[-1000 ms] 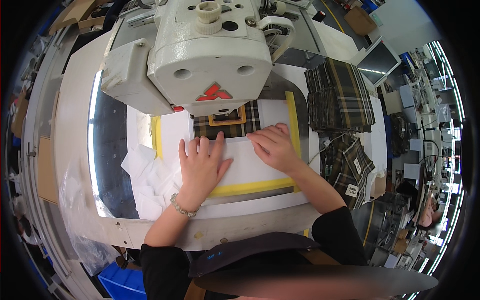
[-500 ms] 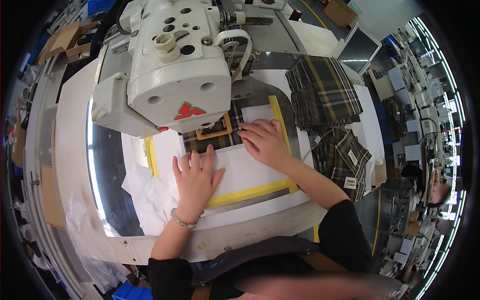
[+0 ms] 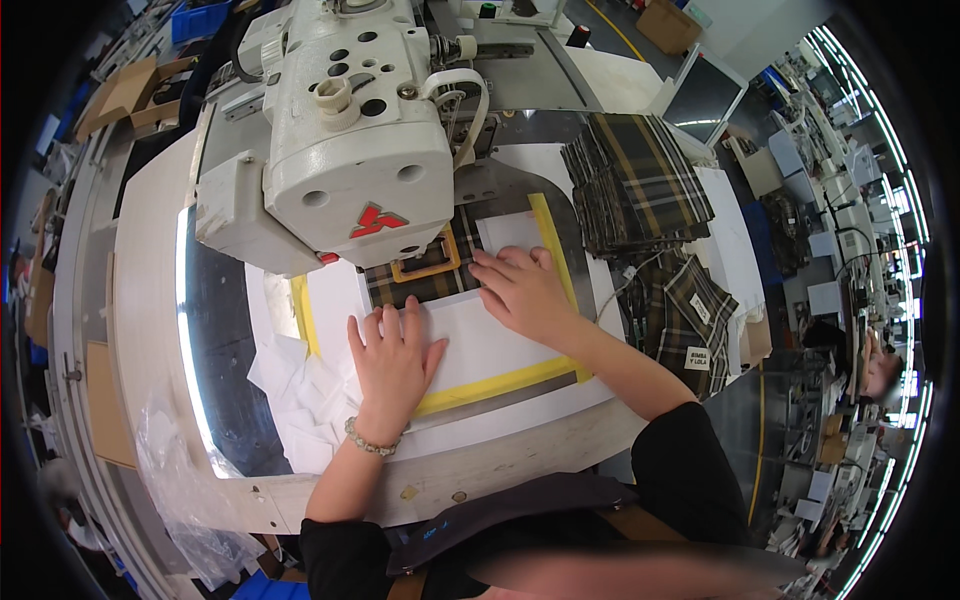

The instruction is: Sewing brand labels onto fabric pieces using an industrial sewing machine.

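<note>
A dark plaid fabric piece (image 3: 400, 290) lies under the head of a white sewing machine (image 3: 360, 170). A yellow-brown rectangular clamp frame (image 3: 428, 268) rests on the fabric. My left hand (image 3: 392, 355) lies flat with fingers spread on the white sheet (image 3: 480, 335), its fingertips at the fabric's near edge. My right hand (image 3: 525, 290) has its fingers extended, their tips at the fabric's right edge. Neither hand grips anything. Yellow tape (image 3: 500, 385) borders the sheet. The needle area is hidden behind the machine head.
A stack of folded plaid pieces (image 3: 640, 185) stands to the right, with labelled plaid pieces (image 3: 700, 320) nearer me. Loose white paper pieces (image 3: 295, 400) lie at left. A monitor (image 3: 705, 95) stands at the back right. Clear plastic (image 3: 185, 500) hangs at the table's left front.
The whole view has shifted slightly. My right fingertips have moved a little at the fabric's right edge. My left hand stays in nearly the same place at its near edge.
</note>
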Demonstrator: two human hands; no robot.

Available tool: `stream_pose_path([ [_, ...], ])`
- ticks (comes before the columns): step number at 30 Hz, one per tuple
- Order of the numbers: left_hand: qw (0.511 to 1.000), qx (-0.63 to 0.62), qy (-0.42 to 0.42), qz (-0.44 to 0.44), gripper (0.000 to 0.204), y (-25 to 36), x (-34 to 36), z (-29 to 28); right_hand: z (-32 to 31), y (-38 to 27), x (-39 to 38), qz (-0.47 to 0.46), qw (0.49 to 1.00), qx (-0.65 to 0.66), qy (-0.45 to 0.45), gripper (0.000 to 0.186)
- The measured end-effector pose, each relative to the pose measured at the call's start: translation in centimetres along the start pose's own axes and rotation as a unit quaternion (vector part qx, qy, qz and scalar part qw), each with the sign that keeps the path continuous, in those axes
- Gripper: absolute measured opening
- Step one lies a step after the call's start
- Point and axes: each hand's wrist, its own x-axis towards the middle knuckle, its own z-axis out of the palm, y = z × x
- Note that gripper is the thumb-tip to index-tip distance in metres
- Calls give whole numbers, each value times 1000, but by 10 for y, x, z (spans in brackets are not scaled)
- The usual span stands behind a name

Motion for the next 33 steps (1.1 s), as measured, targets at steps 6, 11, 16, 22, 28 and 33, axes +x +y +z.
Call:
stream_pose_path([
  [6, 1000, -14, 4, -6, 59, 1, -1, -2, -3, -24, -27, 22, 1000, -1, 14, 38],
  [11, 1000, -25, -2, -5, 57, 2, 1, -2, 0, -25, -28, 50, 997, 28, 45, 39],
  [16, 1000, -22, 0, -3, 57, 2, -1, -2, 1, -25, -28, 49, 997, 47, 45, 38],
  [22, 1000, -23, 0, 0, 57, 4, 1, -4, -3, -23, -29, 58, 996, 61, 42, 38],
  [28, 1000, -23, 4, -4, 57, 2, 0, -2, 1, -22, -27, 61, 994, 84, 41, 37],
  [33, 999, -38, 14, 4, 56, 1, 2, -4, -1, -22, -28, 71, 991, 109, 29, 37],
])
